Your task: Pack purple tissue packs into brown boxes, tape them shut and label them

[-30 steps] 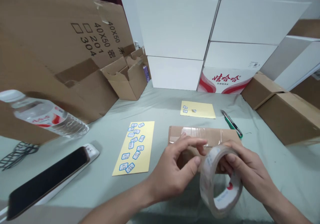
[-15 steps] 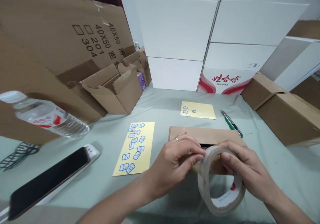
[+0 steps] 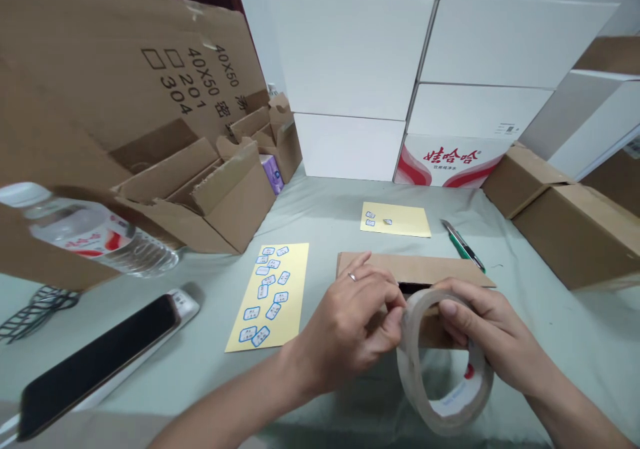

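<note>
My right hand (image 3: 493, 335) grips a wide roll of clear packing tape (image 3: 413, 375) by its upper right rim, with the thumb inside the ring. At the roll's upper left edge, my left hand (image 3: 353, 322) pinches with thumb and forefinger at the tape's surface; whether a loose end is between them is too small to see. Its other fingers are curled, and one wears a ring. Behind both hands lies a small brown cardboard box (image 3: 420, 267) with a dark gap along its top; the hands and roll partly hide it.
Yellow sheets with small blue-edged stickers lie left (image 3: 295, 302) and behind (image 3: 410, 221). A green utility knife (image 3: 463, 245) rests right. Open cardboard boxes (image 3: 235, 202), a water bottle (image 3: 110, 235) and a phone (image 3: 100, 362) occupy the left. White cartons (image 3: 350, 149) stand behind; brown boxes (image 3: 575, 229) right.
My left fingers have curled tighter and shifted slightly left at the roll's edge. The open cardboard box at the left, with the purple pack, has slid left and nearer.
</note>
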`<state>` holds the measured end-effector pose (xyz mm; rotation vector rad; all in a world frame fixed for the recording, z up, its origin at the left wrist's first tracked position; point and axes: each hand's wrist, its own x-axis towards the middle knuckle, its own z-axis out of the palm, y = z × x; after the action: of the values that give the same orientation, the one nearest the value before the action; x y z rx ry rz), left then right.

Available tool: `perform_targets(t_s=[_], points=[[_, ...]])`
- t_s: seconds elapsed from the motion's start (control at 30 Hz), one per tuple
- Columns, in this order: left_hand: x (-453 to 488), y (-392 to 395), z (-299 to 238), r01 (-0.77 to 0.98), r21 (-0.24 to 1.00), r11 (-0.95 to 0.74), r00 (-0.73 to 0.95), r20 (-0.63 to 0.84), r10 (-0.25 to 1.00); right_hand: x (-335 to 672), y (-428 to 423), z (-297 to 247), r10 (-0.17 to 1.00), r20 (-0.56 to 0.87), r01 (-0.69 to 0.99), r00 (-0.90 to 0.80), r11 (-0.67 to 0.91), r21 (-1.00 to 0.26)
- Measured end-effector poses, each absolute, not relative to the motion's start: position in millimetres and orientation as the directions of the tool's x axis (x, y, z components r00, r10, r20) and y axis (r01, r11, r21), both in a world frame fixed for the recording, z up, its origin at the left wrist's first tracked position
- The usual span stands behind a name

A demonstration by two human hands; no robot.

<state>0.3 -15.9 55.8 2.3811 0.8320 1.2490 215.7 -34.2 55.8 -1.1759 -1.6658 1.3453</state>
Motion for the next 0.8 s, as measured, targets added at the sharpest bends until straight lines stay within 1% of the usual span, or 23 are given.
perform_targets(t_s=[0.07,0.17,0.27,0.37,0.47,0.53,0.6,0.67,0.8], points=[[-1,-15,58,0.326,0.571,-0.753,0.444,0.611,0.655,216,-34,56,0.930,-0.035,0.230,-0.365,0.054,-0.972],[-5,-12,60,0.269,0.675,-0.687,0.463,0.535,0.707,217,-33,56,0.929,-0.050,0.227,-0.366,0.037,-0.973],[-11,-6,63,0.209,0.801,-0.561,0.541,0.384,0.749,218,-32,57,0.923,-0.066,0.242,-0.378,0.030,-0.970],[-16,0,66,0.182,0.882,-0.435,0.643,0.228,0.731,218,-30,59,0.915,-0.074,0.268,-0.397,0.039,-0.963],[-17,0,69,0.227,0.884,-0.407,0.648,0.175,0.741,218,-28,60,0.907,-0.107,0.259,-0.407,0.003,-0.966],[-14,-2,69,0.301,0.852,-0.428,0.602,0.178,0.778,220,-27,59,0.914,-0.132,0.214,-0.384,-0.051,-0.975],[-11,-5,67,0.370,0.812,-0.451,0.554,0.197,0.809,224,-26,57,0.915,-0.125,0.159,-0.383,-0.069,-0.985],[-6,-8,65,0.406,0.795,-0.451,0.508,0.214,0.834,232,-25,54,0.907,-0.080,0.154,-0.413,-0.017,-0.988],[0,-10,65,0.414,0.810,-0.415,0.459,0.208,0.864,249,-26,53,0.881,0.006,0.219,-0.473,0.124,-0.968]])
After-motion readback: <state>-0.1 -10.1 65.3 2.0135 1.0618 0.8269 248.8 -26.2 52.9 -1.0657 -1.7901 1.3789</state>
